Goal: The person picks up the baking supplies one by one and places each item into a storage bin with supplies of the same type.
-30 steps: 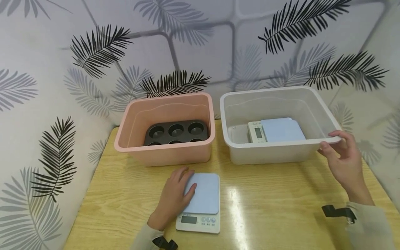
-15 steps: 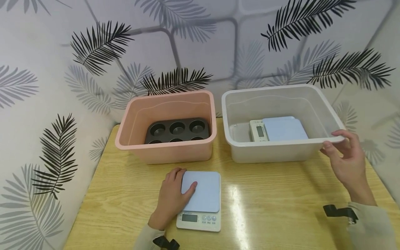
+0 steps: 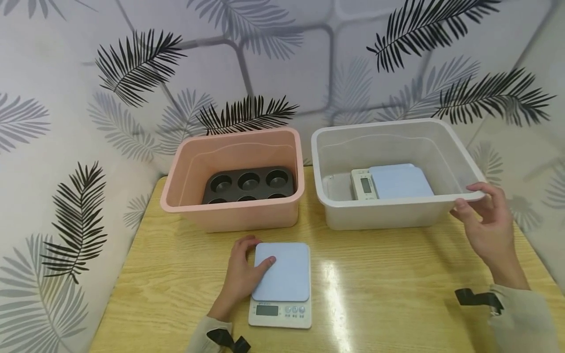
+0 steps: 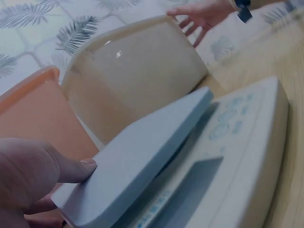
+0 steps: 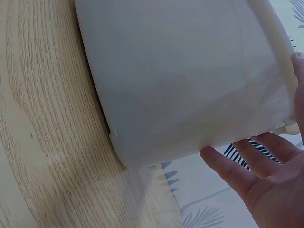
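Observation:
A kitchen scale (image 3: 282,274) with a pale blue platform lies on the table, its display and buttons toward the person. My left hand (image 3: 243,272) grips its left side, thumb on top of the platform and fingers down at the left edge. In the left wrist view the thumb (image 4: 76,168) presses near the platform's corner. At the right, my right hand (image 3: 490,230) holds the front right corner of a white plastic bin (image 3: 379,215), thumb and fingers around the rim. In the right wrist view several fingers (image 5: 232,171) touch the bin's outer wall.
Inside the white bin lies another scale (image 3: 399,181) with a blue platform. A pink bin (image 3: 247,215) stands left of it and holds a dark muffin tin (image 3: 248,181). Leaf-patterned fabric (image 3: 282,59) rises behind the wooden table (image 3: 388,279).
My left hand's fingers have slid off the top of the scale's platform to its left edge, the thumb staying on top. My right hand stays at the white bin's corner.

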The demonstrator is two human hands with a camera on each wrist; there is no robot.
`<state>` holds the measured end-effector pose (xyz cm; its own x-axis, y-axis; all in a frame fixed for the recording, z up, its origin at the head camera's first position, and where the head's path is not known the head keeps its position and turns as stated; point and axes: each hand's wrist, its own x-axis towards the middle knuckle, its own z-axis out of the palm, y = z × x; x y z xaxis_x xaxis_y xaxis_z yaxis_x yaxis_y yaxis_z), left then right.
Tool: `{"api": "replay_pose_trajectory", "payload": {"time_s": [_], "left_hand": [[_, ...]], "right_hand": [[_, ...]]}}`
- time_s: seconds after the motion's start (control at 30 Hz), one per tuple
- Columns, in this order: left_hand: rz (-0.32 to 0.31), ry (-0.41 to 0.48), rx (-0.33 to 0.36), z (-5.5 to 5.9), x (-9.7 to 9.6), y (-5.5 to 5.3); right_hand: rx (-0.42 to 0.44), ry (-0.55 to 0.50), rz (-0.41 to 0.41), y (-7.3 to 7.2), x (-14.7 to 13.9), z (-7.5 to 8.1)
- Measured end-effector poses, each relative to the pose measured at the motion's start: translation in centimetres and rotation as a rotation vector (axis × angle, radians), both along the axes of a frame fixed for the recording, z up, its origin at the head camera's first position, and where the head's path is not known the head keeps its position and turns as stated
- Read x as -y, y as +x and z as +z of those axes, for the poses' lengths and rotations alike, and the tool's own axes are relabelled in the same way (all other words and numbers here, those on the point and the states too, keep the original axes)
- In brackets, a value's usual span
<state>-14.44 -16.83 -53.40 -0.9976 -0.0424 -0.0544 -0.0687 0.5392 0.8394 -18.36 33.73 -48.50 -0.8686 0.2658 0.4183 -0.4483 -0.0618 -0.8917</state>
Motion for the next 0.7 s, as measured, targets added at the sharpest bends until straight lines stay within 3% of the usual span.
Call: {"api": "replay_pose_trajectory", "payload": {"time_s": [0.2, 0.43, 0.7], "left_hand": [[0.038, 0.162, 0.024, 0.5, 0.4, 0.1], [0.006, 0.361, 0.129, 1.3, 1.1, 0.5], [-0.037, 0.447, 0.249, 1.3, 1.2, 0.8]], "right_hand": [[0.005, -0.015, -0.002, -0.1, 0.1, 0.2], [0.043, 0.013, -0.044, 0.1, 0.3, 0.2], [0.044, 0.037, -0.052, 0.1, 0.4, 0.1]]}}
